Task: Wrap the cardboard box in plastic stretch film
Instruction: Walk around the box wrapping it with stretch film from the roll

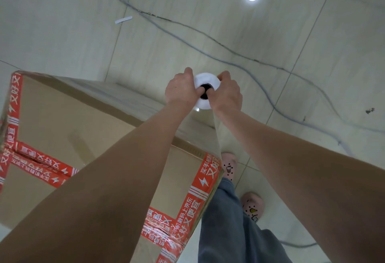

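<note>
Head view: the left hand [180, 91] and right hand [227, 94] each grip the roll [206, 79] from one side, thumbs hooked in its core. This probably lets it spin while the film [217, 139] runs taut to the corner of the box [83, 117]. The box stands on the floor [291, 33], under the left arm. Its red tape [203, 185] reads 又好又便宜, with lightning marks.

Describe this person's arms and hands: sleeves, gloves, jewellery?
The left forearm and right forearm are bare to the frame edge, no sleeves in view. The left hand and right hand wear no gloves, and no watch, bracelet or ring shows. Also worn: blue-grey trousers and pale pink clogs with charms.
</note>
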A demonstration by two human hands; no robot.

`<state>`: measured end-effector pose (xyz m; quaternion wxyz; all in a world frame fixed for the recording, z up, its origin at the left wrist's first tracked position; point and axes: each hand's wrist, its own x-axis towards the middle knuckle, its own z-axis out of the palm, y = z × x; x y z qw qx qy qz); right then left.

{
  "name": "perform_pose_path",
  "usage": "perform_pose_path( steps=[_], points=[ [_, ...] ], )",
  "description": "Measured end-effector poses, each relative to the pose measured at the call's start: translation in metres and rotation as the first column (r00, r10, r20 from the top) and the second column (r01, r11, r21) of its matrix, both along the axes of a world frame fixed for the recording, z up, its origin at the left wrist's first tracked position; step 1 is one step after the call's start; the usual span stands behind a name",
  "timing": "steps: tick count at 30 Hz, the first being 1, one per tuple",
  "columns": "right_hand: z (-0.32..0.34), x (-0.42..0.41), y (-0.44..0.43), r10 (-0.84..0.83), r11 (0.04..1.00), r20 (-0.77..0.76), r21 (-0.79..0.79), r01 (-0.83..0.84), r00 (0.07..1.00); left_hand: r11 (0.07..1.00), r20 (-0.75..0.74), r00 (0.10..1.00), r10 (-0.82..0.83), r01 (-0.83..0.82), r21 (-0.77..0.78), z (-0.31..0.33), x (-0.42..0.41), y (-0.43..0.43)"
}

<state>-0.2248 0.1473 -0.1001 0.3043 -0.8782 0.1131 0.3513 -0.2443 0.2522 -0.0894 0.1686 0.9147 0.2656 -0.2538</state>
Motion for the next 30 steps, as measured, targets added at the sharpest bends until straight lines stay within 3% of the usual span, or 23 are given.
perform_pose_path(
  steps=[4, 6, 8, 11, 15, 17, 22, 26, 28, 30],
  points=[
    [0.002, 0.019, 0.019, 0.369, 0.929, 0.067, -0.056, -0.366, 0.927, 0.99, -0.05, 0.989, 0.136, -0.138, -0.031, 0.0, -0.01, 0.015],
    [0.002, 0.026, 0.029, 0.458, 0.889, 0.071, -0.035, -0.457, 0.886, 0.983, -0.067, 0.982, 0.178, -0.18, -0.03, -0.001, -0.015, 0.019],
    [0.002, 0.026, 0.033, 0.377, 0.926, 0.067, 0.009, -0.378, 0.924, 0.982, -0.03, 0.982, 0.184, -0.186, -0.037, -0.001, -0.013, 0.024],
    [-0.001, 0.02, 0.036, 0.137, 0.991, 0.002, 0.009, -0.137, 0.991, 0.998, 0.039, 0.998, 0.056, -0.054, -0.029, 0.001, -0.001, 0.033],
    [-0.006, 0.021, 0.042, 0.181, 0.983, 0.037, -0.008, -0.181, 0.983, 0.989, 0.049, 0.988, -0.149, 0.149, 0.0, 0.0, 0.01, 0.036],
    [-0.006, 0.025, 0.045, 0.258, 0.966, 0.063, -0.016, -0.258, 0.964, 0.987, 0.035, 0.987, -0.157, 0.156, 0.025, 0.0, 0.012, 0.037],
    [-0.002, 0.044, 0.068, 0.532, 0.847, 0.107, -0.061, -0.529, 0.84, 1.0, -0.045, 0.999, 0.019, -0.02, -0.005, 0.002, 0.018, 0.059],
    [0.006, 0.054, 0.093, 0.725, 0.686, 0.145, -0.066, -0.725, 0.673, 0.977, -0.063, 0.976, 0.208, -0.211, -0.033, -0.003, 0.009, 0.077],
    [0.009, 0.052, 0.1, 0.718, 0.69, 0.135, -0.012, -0.723, 0.683, 0.953, -0.045, 0.953, 0.3, -0.301, -0.032, -0.004, 0.004, 0.085],
    [0.011, 0.048, 0.106, 0.624, 0.777, 0.095, 0.03, -0.629, 0.776, 0.94, -0.034, 0.94, 0.34, -0.341, -0.027, -0.003, 0.002, 0.091]
  ],
)
